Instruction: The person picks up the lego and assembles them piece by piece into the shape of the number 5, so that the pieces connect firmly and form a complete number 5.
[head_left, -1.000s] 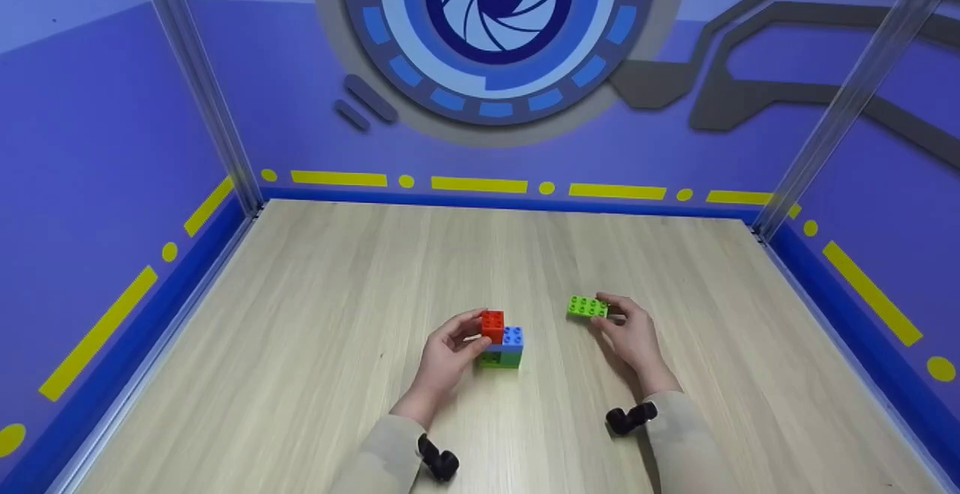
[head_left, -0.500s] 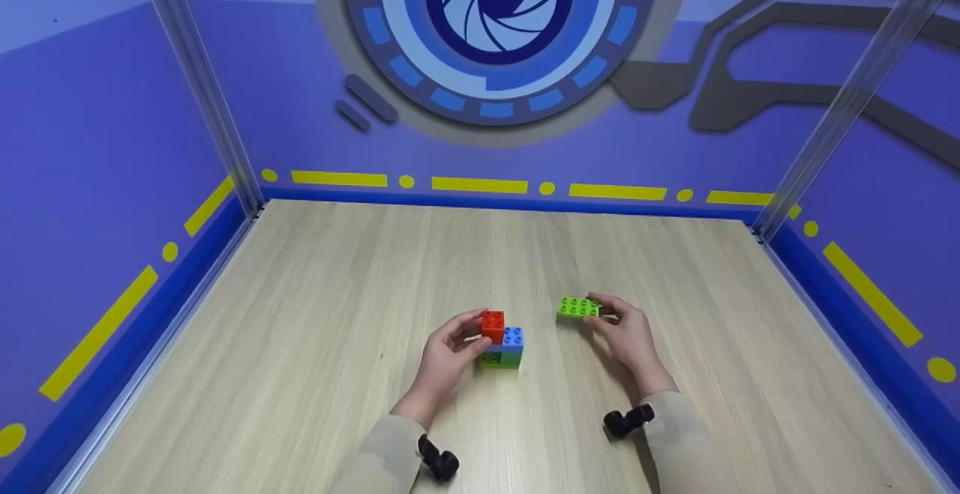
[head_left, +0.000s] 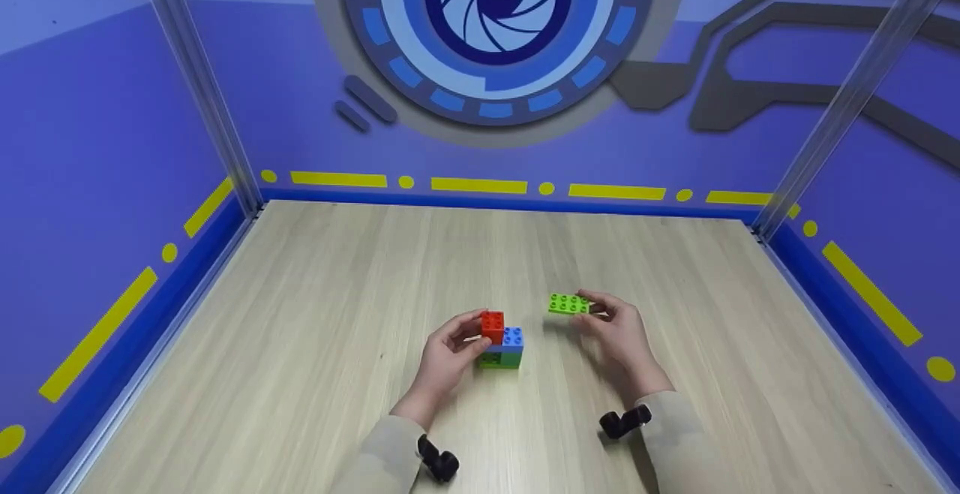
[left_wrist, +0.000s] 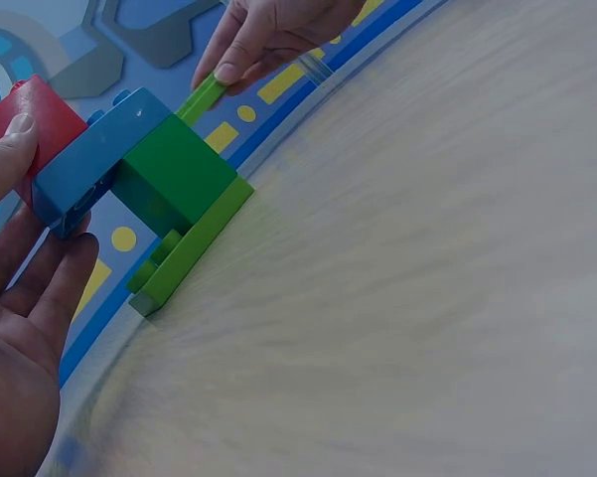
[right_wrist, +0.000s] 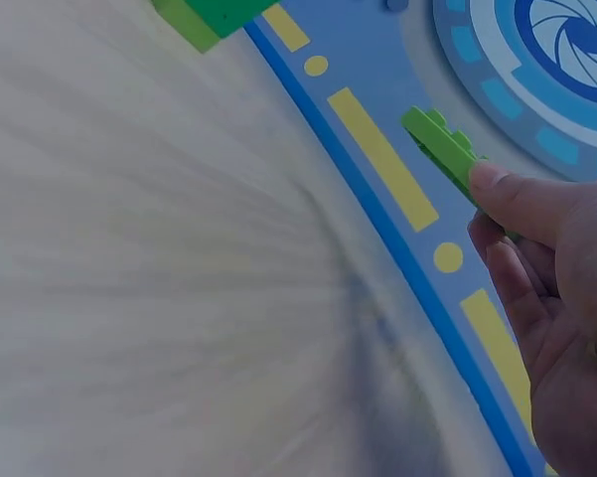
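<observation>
My left hand [head_left: 441, 359] grips the red brick [head_left: 493, 326] at the top left of a small stack on the table. Under the red one lies a longer blue brick [left_wrist: 109, 154], its right studs bare. A dark green brick [left_wrist: 179, 174] supports the blue one at one end, and a thin light green brick [left_wrist: 201, 243] forms the base. To the right, my right hand [head_left: 622, 335] pinches another thin light green brick [head_left: 568, 304] between thumb and fingers, studs up. It is held above the table, apart from the stack.
The pale wooden table [head_left: 337, 276] is bounded by blue-purple panels [head_left: 300, 103] at the back and both sides. Metal posts [head_left: 202, 81] stand at the rear corners. A black device [head_left: 439, 464] sits on each wrist.
My right hand has moved left and slightly away with its light green brick, nearer to the stack. The left hand and the stack have stayed put.
</observation>
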The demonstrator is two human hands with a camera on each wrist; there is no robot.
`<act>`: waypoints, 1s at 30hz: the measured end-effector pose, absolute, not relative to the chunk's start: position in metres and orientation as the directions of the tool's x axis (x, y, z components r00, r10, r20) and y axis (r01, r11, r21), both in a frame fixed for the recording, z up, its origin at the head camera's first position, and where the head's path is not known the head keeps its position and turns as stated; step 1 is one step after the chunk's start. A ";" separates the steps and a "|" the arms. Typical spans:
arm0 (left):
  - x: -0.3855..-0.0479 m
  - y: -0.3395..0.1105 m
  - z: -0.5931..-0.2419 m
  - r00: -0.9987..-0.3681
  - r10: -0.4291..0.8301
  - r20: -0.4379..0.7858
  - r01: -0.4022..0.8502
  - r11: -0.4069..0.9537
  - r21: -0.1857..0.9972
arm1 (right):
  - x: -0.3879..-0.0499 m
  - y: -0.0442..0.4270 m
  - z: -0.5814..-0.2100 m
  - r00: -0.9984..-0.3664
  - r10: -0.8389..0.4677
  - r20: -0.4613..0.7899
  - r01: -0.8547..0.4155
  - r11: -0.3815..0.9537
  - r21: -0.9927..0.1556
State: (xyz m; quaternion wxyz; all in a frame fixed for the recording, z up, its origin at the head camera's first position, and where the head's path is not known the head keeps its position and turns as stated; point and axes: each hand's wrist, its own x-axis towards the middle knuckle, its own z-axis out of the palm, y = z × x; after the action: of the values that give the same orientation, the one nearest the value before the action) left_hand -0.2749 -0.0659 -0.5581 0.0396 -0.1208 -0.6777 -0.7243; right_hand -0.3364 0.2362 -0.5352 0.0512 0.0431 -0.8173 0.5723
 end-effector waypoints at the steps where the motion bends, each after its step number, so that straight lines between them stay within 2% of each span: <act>1: -0.275 -0.066 -0.558 -0.968 0.106 0.229 0.221 -0.077 0.972 | -0.336 0.235 -0.534 -0.992 -0.011 0.125 -0.121 0.341 -0.932; 9: -0.274 -0.066 -0.558 -0.970 0.103 0.221 0.215 -0.068 0.974 | -0.329 0.221 -0.522 -0.993 -0.002 0.118 -0.112 0.317 -0.942; 30: -0.273 -0.067 -0.557 -0.962 0.128 0.243 0.238 -0.048 0.970 | -0.303 0.181 -0.493 -0.970 -0.104 0.222 -0.242 0.272 -0.931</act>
State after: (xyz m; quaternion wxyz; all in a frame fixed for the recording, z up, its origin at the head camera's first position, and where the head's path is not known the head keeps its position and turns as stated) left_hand -0.2726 -0.0670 -0.5571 0.0389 -0.1328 -0.6890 -0.7115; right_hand -0.3030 0.1810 -0.4933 0.0583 0.1088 -0.7952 0.5936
